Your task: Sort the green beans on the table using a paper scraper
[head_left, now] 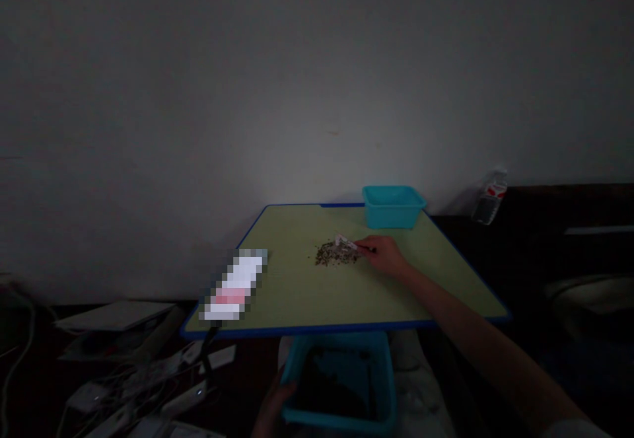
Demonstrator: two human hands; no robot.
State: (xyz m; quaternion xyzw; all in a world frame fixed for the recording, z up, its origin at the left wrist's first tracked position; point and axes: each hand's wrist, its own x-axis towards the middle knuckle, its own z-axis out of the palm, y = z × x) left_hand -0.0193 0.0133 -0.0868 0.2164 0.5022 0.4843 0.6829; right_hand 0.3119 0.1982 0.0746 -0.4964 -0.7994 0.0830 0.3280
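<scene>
Right grip (pixel 383 255) pinches a pale strip (pixel 345 242), its markings unreadable.

Dark granules (pixel 325 255) lie loosely scattered; pale flat strip (pixel 345 242) slants at their one o'clock; open turquoise tub (pixel 341 420), six o'clock.

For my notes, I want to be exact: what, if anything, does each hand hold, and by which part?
The right hand grips a pale flat piece by its right end. The left hand holds the lower blue tub at its left side.
</scene>
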